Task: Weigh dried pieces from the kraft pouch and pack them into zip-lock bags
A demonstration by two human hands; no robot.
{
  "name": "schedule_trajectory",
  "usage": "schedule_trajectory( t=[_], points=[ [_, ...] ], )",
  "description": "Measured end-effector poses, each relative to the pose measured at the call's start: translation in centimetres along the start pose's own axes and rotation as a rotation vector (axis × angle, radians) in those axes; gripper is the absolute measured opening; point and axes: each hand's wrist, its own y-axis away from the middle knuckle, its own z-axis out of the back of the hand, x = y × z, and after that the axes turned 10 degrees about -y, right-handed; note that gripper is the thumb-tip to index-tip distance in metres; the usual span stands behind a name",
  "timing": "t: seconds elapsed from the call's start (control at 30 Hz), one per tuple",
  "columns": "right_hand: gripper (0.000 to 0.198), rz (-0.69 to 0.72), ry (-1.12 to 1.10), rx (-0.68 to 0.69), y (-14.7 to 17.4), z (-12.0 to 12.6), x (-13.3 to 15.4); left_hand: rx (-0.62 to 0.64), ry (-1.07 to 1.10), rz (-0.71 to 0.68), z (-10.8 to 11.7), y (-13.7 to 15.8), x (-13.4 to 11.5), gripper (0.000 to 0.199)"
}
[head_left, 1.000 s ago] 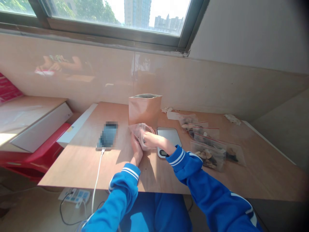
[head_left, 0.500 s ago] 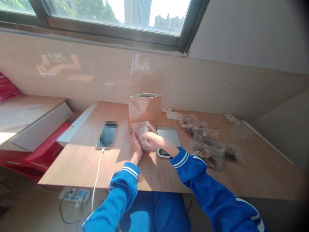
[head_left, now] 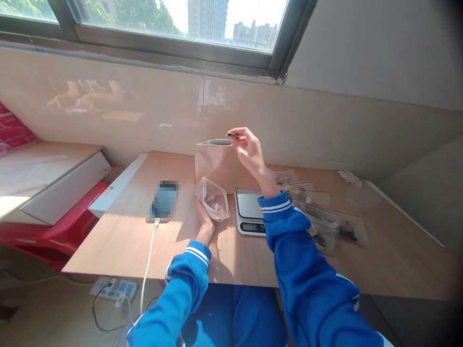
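Observation:
My left hand (head_left: 205, 218) is closed around the underside of a clear zip-lock bag (head_left: 214, 198), whose mouth gapes upward with small bits inside. Above the opening of a standing brown paper pouch (head_left: 216, 166), my right hand (head_left: 249, 150) pinches a small dark dried piece (head_left: 232, 135) between thumb and fingertips. What exactly the piece is, I cannot make out. Just right of the bag sits a kitchen scale (head_left: 249, 205), its right side partly covered by my right sleeve.
Several zip-lock bags (head_left: 349, 229) of dried pieces lie to the right. A phone (head_left: 162, 202) on a white charging cable (head_left: 147, 270) lies at the left. Crumpled tissue (head_left: 349, 178) rests near the wall. A red stool (head_left: 54, 241) and power strip (head_left: 115, 290) are beyond the table edge.
My right hand has come out of the zip-lock bag and risen to the pouch's opening with a small dried piece. My left hand still holds the bag, its mouth now visible.

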Motion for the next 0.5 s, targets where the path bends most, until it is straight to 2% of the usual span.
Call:
schedule_trajectory(
  t=[0.07, 0.13, 0.23, 0.37, 0.5],
  points=[
    [0.013, 0.082, 0.077, -0.059, -2.1, -0.5, -0.5, 0.016, 0.006, 0.016, 0.0, 0.2, -0.2, 0.047],
    [0.012, 0.116, 0.138, 0.018, -2.9, -1.2, -1.5, 0.048, 0.012, 0.020, -0.1, 0.5, -0.4, 0.049],
    [0.015, 0.085, 0.178, 0.150, -2.2, -2.1, -3.2, 0.092, 0.012, 0.007, -0.4, 1.0, -0.6, 0.052],
    [0.019, 0.062, 0.184, 0.147, -0.6, -2.0, -3.9, 0.108, -0.005, -0.011, -0.6, 1.2, -0.7, 0.055],
    [0.028, 0.032, 0.484, 0.260, 0.0, -1.6, -2.8, 0.127, -0.040, -0.018, -0.5, 1.1, -0.6, 0.060]
  ],
)
